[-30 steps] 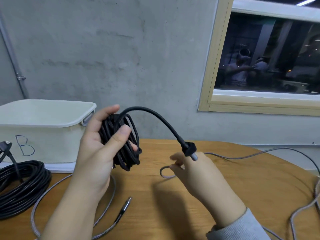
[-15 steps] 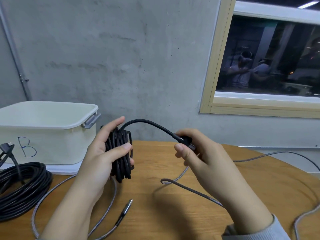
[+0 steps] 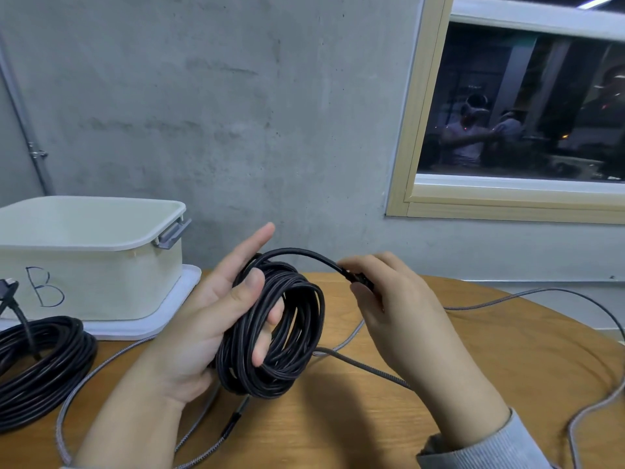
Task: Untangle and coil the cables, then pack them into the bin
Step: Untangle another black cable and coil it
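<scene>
Two black coils (image 3: 274, 330) (image 3: 37, 367) — one grey cable (image 3: 365, 367), one bin (image 3: 101, 265).

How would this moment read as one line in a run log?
left hand: holds black cable coil | right hand: pinches plug end | bin: coil not in

Left hand (image 3: 206, 319) gripping, forefinger outstretched, right hand (image 3: 395, 309) pinching, both raised

I see a round wooden table (image 3: 473, 350) carrying a cream bin (image 3: 91, 282) (marked "B", standing on a white lid (image 3: 169, 313)) at its far-left edge, a coiled black cable (image 3: 37, 370) in front of the bin, and a grey braided cable (image 3: 365, 365) trailing across towards the right edge.
</scene>
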A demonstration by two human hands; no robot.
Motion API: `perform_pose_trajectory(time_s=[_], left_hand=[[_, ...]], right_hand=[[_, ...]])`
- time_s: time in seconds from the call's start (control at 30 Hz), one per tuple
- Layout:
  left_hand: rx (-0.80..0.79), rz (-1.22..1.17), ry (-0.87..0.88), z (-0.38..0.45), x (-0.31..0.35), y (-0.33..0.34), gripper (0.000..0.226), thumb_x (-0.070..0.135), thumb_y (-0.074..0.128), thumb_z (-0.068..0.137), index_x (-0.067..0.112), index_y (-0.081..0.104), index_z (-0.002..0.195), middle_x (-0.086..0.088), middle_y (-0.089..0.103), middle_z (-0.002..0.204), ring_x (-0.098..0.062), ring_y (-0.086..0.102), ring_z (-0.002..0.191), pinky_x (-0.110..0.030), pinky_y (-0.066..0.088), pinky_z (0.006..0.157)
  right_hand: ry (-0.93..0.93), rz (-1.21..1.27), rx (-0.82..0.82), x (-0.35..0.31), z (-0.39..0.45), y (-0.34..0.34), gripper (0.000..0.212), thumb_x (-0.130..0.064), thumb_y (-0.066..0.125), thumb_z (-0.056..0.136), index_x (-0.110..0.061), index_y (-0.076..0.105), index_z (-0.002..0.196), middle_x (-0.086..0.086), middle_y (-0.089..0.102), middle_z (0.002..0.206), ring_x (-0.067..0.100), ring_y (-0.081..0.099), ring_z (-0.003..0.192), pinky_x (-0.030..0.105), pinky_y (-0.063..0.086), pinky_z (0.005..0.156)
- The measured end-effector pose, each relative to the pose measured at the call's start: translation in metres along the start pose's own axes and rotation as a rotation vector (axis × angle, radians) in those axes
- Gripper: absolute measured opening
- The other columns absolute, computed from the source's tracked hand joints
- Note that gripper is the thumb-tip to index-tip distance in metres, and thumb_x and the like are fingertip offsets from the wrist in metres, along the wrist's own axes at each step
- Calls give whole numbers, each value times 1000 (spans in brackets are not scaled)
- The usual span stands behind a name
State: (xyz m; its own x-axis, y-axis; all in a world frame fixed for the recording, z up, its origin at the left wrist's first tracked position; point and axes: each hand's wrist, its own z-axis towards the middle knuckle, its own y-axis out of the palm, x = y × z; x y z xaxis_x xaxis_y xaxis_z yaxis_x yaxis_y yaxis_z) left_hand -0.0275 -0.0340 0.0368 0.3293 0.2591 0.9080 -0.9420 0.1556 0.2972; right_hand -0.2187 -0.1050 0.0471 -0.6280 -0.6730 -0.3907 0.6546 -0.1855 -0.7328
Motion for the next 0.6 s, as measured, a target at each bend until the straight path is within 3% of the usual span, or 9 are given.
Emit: perform_pose_trajectory(time_s=[0.07, 0.13, 0.33, 0.47, 0.53, 0.6], left_hand=[[-2, 13, 3, 0, -1, 0, 83, 55, 87, 54, 48, 53, 129, -11, 55, 68, -19, 47, 36, -24, 44, 44], [9, 22, 13, 2, -2, -2, 81, 55, 87, 54, 48, 54, 128, -11, 55, 68, -21, 48, 37, -25, 45, 45], [63, 23, 6, 4, -5, -4, 85, 51, 89, 50, 47, 55, 128, -12, 56, 68, -22, 49, 39, -24, 46, 46], [-116, -32, -77, 0, -3, -3, 77, 42, 87, 63, 49, 51, 131, -13, 56, 69, -20, 49, 36, -21, 45, 43], [-269, -89, -126, -1, -3, -4, 68, 36, 80, 74, 51, 48, 132, -12, 57, 71, -18, 52, 37, -21, 46, 44], [-409, -140, -163, -4, -1, -2, 63, 30, 72, 85, 49, 43, 137, -10, 60, 75, -15, 58, 42, -21, 48, 46]], right_hand=[[6, 8, -22, -1, -1, -1, 23, -34, 50, 95, -33, 61, 115, -18, 50, 101, 0, 44, 88, 7, 35, 73], [14, 1, -44, -1, -1, -2, 28, -44, 48, 93, -31, 64, 111, -18, 54, 100, 1, 47, 85, 8, 35, 71], [-23, 31, -89, -5, -1, 1, 22, -22, 55, 94, -34, 58, 112, -20, 48, 82, -10, 45, 73, 7, 34, 66], [21, 44, 13, -3, 0, 4, 15, -19, 54, 94, -23, 61, 106, -13, 46, 100, 3, 49, 82, 13, 40, 73], [41, 102, 22, -2, 0, 2, 22, -34, 53, 92, -23, 61, 109, -12, 43, 103, 0, 51, 90, 12, 43, 79], [55, 178, -7, -3, -1, -1, 42, -55, 50, 84, -26, 60, 112, -14, 43, 105, -5, 52, 95, 13, 44, 85]])
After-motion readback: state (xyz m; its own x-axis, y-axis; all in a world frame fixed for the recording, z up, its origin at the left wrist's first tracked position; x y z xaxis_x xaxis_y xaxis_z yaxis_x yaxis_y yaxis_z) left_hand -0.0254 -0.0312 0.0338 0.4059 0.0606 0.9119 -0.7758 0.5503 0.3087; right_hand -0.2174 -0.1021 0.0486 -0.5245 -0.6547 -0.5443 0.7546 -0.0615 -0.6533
